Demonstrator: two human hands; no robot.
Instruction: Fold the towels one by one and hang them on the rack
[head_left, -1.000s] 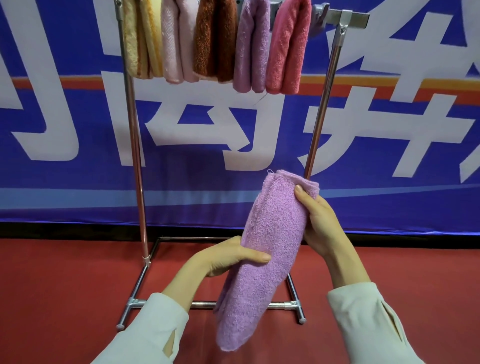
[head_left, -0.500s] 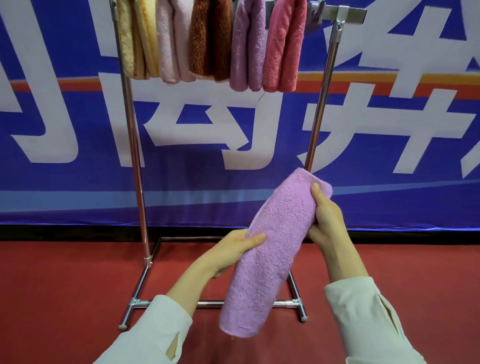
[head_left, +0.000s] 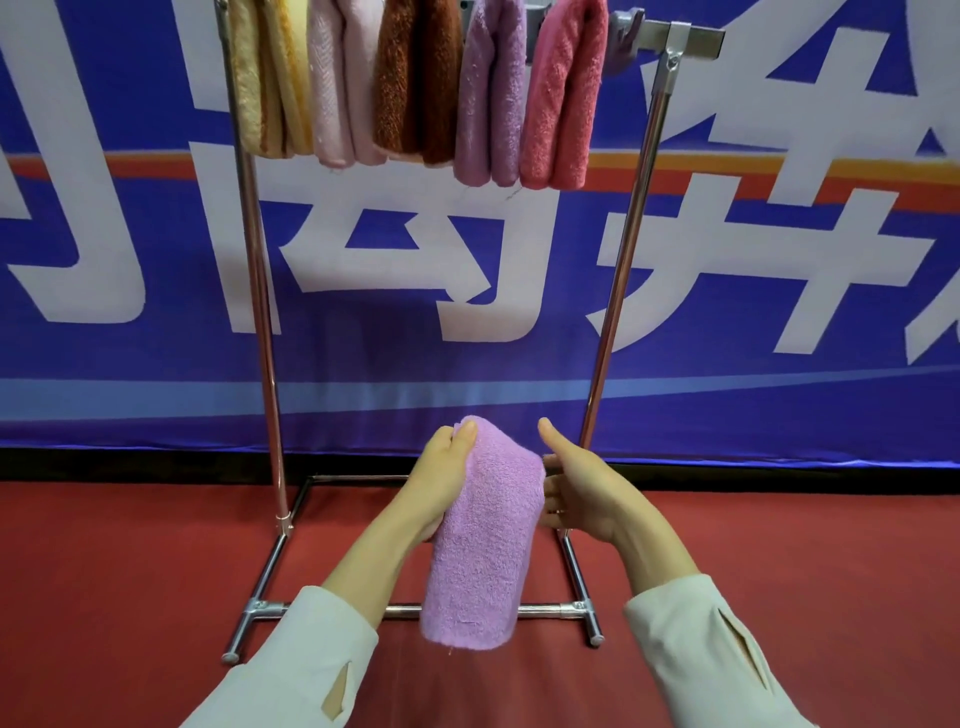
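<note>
A folded lilac towel (head_left: 480, 540) hangs upright in front of me, low between the legs of the metal rack (head_left: 262, 322). My left hand (head_left: 441, 478) grips its upper left edge, thumb on top. Just right of the towel, my right hand (head_left: 576, 491) is spread with the palm facing it; whether the fingertips touch it is unclear. Several folded towels hang side by side on the rack's top bar: a yellow one (head_left: 270, 78), a pale pink one (head_left: 337, 83), a brown one (head_left: 415, 83), a lilac one (head_left: 491, 98) and a rose one (head_left: 563, 98).
The top bar's right end (head_left: 691, 34) is bare beyond the rose towel. The rack's base frame (head_left: 576, 571) rests on red floor (head_left: 104, 597). A blue banner with large white characters (head_left: 779, 260) fills the wall behind.
The towel has swung from a slant to upright and come lower. My left hand moved up to take its top edge, and my right hand let go and opened beside it.
</note>
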